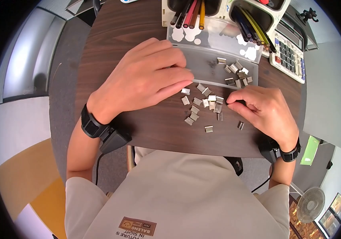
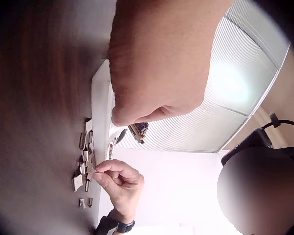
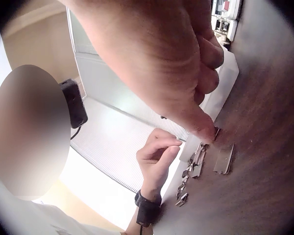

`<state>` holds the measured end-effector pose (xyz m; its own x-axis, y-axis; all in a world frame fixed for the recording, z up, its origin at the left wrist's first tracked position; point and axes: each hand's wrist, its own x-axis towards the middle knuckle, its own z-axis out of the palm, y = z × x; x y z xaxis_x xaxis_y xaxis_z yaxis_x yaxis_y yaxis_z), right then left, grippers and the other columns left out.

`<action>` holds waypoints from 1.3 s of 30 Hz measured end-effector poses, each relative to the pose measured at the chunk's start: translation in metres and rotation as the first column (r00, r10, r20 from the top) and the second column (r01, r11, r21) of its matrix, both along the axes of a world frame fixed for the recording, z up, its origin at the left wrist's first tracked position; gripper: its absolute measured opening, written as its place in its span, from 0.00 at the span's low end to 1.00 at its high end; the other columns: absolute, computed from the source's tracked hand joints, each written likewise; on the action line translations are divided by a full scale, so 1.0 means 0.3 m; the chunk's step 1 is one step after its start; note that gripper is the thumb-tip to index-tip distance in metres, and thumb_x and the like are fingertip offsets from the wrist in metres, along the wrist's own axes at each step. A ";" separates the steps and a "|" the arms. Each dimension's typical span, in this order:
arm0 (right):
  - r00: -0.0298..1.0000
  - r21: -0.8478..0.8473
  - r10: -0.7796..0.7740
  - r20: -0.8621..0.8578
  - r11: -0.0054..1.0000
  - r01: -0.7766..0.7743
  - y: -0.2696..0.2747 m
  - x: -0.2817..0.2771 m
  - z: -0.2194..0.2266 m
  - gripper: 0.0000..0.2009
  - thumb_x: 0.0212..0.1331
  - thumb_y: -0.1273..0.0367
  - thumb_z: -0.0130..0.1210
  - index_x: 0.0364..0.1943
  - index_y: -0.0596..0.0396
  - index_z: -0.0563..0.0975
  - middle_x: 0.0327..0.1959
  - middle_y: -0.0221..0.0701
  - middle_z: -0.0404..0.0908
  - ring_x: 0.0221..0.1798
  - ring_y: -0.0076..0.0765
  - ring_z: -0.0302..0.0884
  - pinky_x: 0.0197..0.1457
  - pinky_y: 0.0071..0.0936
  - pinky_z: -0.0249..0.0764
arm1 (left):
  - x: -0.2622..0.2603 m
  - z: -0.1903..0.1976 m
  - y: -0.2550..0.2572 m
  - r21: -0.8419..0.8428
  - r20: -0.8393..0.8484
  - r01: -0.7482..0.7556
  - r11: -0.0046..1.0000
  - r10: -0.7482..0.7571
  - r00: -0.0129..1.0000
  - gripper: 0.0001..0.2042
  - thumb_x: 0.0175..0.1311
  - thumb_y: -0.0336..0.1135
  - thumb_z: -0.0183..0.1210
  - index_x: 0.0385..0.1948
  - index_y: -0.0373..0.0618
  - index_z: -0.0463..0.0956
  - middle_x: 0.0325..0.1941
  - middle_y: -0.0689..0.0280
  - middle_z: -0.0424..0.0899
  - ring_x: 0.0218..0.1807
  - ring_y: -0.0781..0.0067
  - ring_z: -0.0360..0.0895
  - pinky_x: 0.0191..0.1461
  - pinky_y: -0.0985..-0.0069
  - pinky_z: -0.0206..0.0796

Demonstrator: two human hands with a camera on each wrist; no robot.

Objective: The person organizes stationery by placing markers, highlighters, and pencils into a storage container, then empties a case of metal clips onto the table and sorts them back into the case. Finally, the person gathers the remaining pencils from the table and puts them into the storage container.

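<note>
Nearest the head camera, a beige T-shirt (image 1: pixel 178 191) is seen; past it, a counter (image 1: pixel 160 128) is topped by a tray (image 1: pixel 198 65). The left hand (image 1: pixel 146 77) is held by the tray's left end, fingers bent; whether anything is gripped cannot be told. The right hand (image 1: pixel 268 109) is placed beside metal clips (image 1: pixel 209 129), thumb and forefinger nearly together; whether one is pinched cannot be told. Clips are scattered before the tray and clustered in its right end. Seemingly, single clips are being picked over, and a fine pinch is called for next. Dark wood grain is shown by the counter, smooth grey plastic by the tray, shiny folded faces by the clips.
</note>
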<state>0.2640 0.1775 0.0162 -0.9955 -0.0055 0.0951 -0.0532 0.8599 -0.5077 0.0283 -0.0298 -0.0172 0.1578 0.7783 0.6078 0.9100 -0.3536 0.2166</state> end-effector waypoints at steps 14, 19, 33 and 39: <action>0.985 -0.076 -0.149 -0.092 0.987 0.142 -0.027 -0.012 0.043 0.10 0.56 0.73 0.74 0.43 0.50 0.89 0.26 0.30 0.80 0.23 0.27 0.73 0.27 0.27 0.69 | 0.000 -0.002 -0.002 0.006 0.007 -0.013 1.000 0.013 1.000 0.09 0.53 0.27 0.75 0.35 0.46 0.86 0.34 0.69 0.79 0.34 0.65 0.73 0.37 0.68 0.65; 0.998 0.009 0.055 -0.031 0.998 -0.054 -0.043 -0.013 0.000 0.08 0.57 0.68 0.72 0.39 0.49 0.87 0.29 0.29 0.84 0.28 0.38 0.82 0.30 0.34 0.76 | 0.001 0.001 0.002 -0.009 0.002 0.000 1.000 0.000 1.000 0.09 0.54 0.27 0.75 0.35 0.46 0.86 0.35 0.69 0.79 0.34 0.64 0.73 0.37 0.68 0.65; 0.997 0.033 0.003 -0.073 0.999 -0.001 -0.036 -0.013 -0.013 0.11 0.55 0.68 0.74 0.41 0.51 0.87 0.31 0.30 0.86 0.27 0.38 0.82 0.30 0.33 0.76 | 0.004 0.004 0.004 -0.018 -0.003 0.001 1.000 -0.001 1.000 0.09 0.54 0.27 0.75 0.35 0.46 0.86 0.34 0.69 0.79 0.34 0.65 0.73 0.37 0.68 0.65; 0.943 -0.028 -0.264 -0.202 0.964 0.263 -0.040 -0.015 0.014 0.14 0.56 0.72 0.76 0.47 0.49 0.89 0.20 0.23 0.69 0.20 0.21 0.61 0.24 0.25 0.60 | -0.002 0.002 -0.012 -0.007 0.001 -0.010 1.000 0.010 1.000 0.09 0.54 0.27 0.75 0.35 0.46 0.86 0.34 0.69 0.80 0.35 0.65 0.73 0.37 0.68 0.65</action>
<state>0.2594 0.1657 0.0202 -0.9212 0.2546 0.2941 0.0738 0.8567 -0.5106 0.0276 -0.0335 -0.0165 0.1492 0.7842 0.6023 0.9133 -0.3428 0.2200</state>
